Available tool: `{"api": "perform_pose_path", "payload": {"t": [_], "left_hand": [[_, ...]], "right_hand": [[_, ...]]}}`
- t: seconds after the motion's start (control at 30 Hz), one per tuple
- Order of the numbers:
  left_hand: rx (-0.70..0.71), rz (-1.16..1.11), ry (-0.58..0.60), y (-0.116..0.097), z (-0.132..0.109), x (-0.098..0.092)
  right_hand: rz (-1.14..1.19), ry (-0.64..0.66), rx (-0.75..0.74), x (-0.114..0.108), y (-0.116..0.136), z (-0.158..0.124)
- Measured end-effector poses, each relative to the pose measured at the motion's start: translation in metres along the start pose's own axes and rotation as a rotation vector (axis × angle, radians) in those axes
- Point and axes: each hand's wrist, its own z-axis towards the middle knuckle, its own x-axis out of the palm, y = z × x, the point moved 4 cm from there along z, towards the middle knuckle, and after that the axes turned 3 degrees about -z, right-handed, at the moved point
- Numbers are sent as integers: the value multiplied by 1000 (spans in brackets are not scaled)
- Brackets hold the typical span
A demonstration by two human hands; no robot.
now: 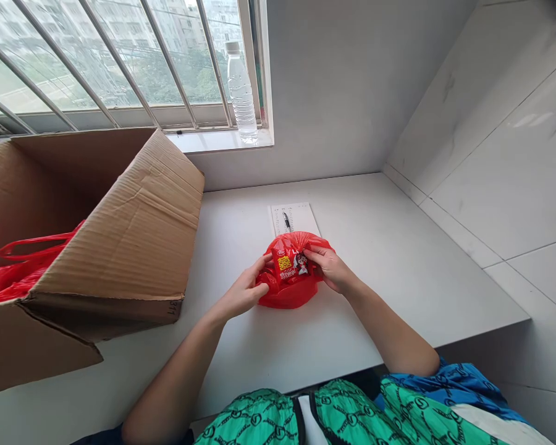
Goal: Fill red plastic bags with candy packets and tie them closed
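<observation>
A small red plastic bag [288, 295] lies on the white counter [380, 247] in front of me. A red snack packet [289, 264] with yellow print sits at the bag's mouth. My left hand [243, 290] pinches the bag's left edge beside the packet. On the other side, my right hand [330, 267] grips the packet and the bag's right edge with closed fingers.
A large open cardboard box [120, 247] stands at the left with red plastic bags [13, 272] inside. A sheet of paper [294, 217] with a pen [287, 221] lies behind the bag. A clear water bottle [241, 93] stands on the windowsill. Tiled wall rises at the right.
</observation>
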Motion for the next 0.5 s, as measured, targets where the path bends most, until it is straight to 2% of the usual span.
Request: {"api": "perform_pose_path", "payload": {"t": [0.1, 0.17, 0.27, 0.4, 0.5], "left_hand": [[-77, -234, 40, -1, 2, 1], [-123, -300, -12, -3, 3, 3], [-141, -248, -120, -6, 3, 5], [-126, -150, -170, -5, 3, 8], [-115, -111, -192, -2, 4, 7]], "right_hand": [[6, -14, -2, 1, 0, 0], [18, -21, 4, 1, -1, -1], [34, -17, 18, 4, 0, -2], [26, 6, 20, 6, -2, -2], [-36, 16, -46, 5, -3, 0]]}}
